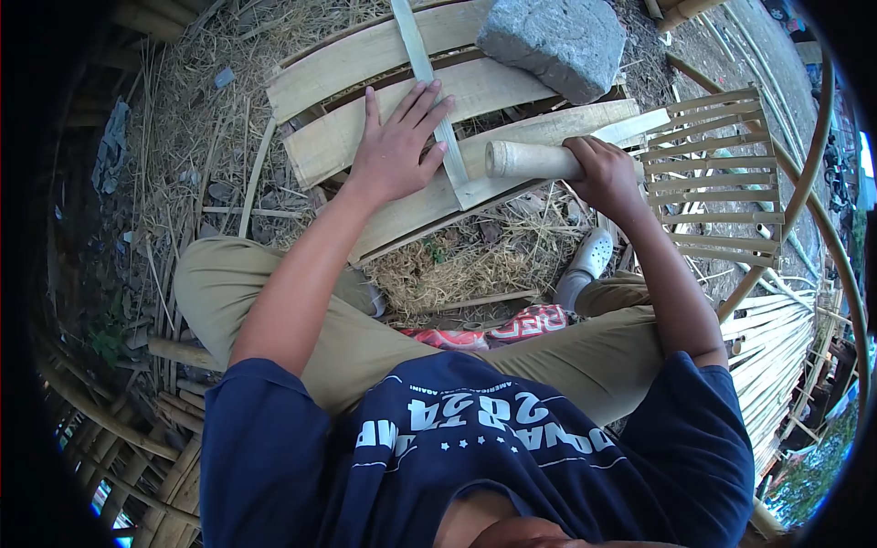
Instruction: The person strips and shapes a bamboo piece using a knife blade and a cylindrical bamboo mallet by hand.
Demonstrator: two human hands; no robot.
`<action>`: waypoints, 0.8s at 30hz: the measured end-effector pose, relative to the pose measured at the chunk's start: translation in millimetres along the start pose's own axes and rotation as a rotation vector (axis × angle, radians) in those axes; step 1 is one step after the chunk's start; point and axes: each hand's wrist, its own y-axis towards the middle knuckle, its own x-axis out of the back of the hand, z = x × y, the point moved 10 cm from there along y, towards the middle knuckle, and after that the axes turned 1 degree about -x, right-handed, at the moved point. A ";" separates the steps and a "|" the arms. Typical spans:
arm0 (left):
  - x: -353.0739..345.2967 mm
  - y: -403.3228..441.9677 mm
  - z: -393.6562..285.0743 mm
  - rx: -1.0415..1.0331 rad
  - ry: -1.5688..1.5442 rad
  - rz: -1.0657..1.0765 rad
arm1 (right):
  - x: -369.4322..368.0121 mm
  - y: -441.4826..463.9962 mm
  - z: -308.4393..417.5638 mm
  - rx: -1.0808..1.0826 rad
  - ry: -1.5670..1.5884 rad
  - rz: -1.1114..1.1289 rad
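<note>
My left hand (402, 146) lies flat with fingers spread on wide split-bamboo slats (343, 142). Its fingertips touch a narrow pale bamboo strip (416, 50) that runs across the slats. Closed around a short, thick length of bamboo (534, 161) is my right hand (603, 178). That bamboo is held sideways over the nearest slat, its cut end toward my left hand, close to the lower end of the strip. Whether it touches the slat I cannot tell. A large grey stone block (553, 46) rests on the far right of the slats.
To the right stands a slatted bamboo rack (713, 173) with curved poles (808, 173) beyond it. Many bamboo sticks (763, 365) lie at lower right. Straw (429, 283) covers the ground between my legs, and a red printed sack (530, 326) is beneath me.
</note>
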 end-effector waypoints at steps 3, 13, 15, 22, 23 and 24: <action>0.1 -0.4 0.1 0.005 0.006 0.005 | 1.9 -0.5 -3.4 -0.041 0.042 0.030; -1.9 0.5 2.2 0.013 -0.003 0.023 | 22.0 -6.8 32.0 0.193 0.032 -0.037; -3.2 1.3 2.1 0.013 -0.011 0.022 | 27.1 -4.9 39.2 0.205 0.066 -0.013; -1.3 1.1 2.3 0.021 -0.009 0.017 | 31.6 8.5 62.8 0.360 0.091 0.018; -1.1 1.2 2.5 0.021 -0.009 0.015 | 36.4 10.0 66.8 0.410 0.062 -0.032; -1.0 1.1 2.5 0.022 -0.008 0.015 | 40.2 10.6 70.7 0.459 0.034 -0.083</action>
